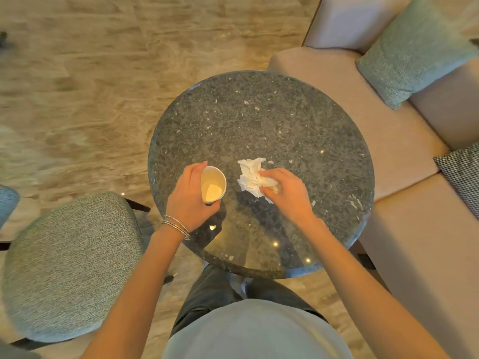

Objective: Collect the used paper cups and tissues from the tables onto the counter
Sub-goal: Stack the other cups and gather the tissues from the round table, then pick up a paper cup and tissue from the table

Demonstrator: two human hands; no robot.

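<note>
A white paper cup (213, 185) stands upright on the round dark speckled table (259, 120), near its front left edge. My left hand (189, 198) wraps around the cup's side, with thin bangles on the wrist. To the right of the cup lies a crumpled white tissue (250, 176). My right hand (287, 193) has its fingers closed on the tissue's right part, and the tissue rests on the tabletop.
A grey-green upholstered chair (70, 265) stands left of the table. A beige sofa (383, 141) runs along the right, carrying a green cushion (414, 53) and a checked cushion (464, 177). Beige patterned floor (77, 73) lies beyond and to the left.
</note>
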